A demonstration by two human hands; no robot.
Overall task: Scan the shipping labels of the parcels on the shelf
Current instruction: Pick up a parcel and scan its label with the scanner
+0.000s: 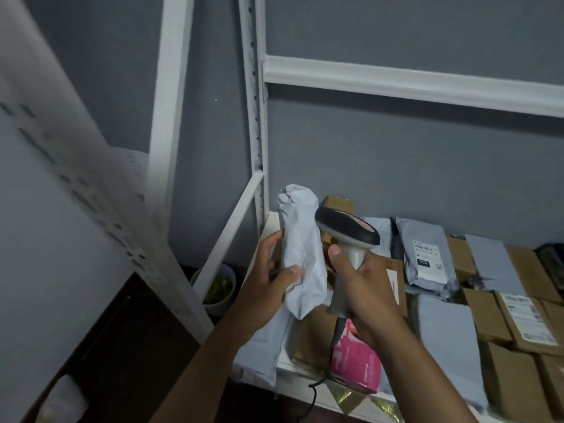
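Observation:
My left hand (268, 270) grips a rolled grey poly-bag parcel (300, 239), held upright above the shelf's left end. Its visible side is plain; no label shows on it. My right hand (363, 282) grips the handle of a grey and black barcode scanner (348, 230), whose head sits right beside the parcel's upper half. The scanner's black cable (335, 340) hangs down over the shelf edge. Several more parcels lie on the white shelf (290, 370): a grey bag with a white shipping label (427, 254), brown cartons (531, 325), and a pink packet (357, 361).
White slotted shelf uprights (256, 117) and a crossbeam (412, 83) stand against the grey wall. A perforated grey panel (61, 178) fills the left. A white bowl (218, 288) sits low behind the shelf's left side, above dark flooring.

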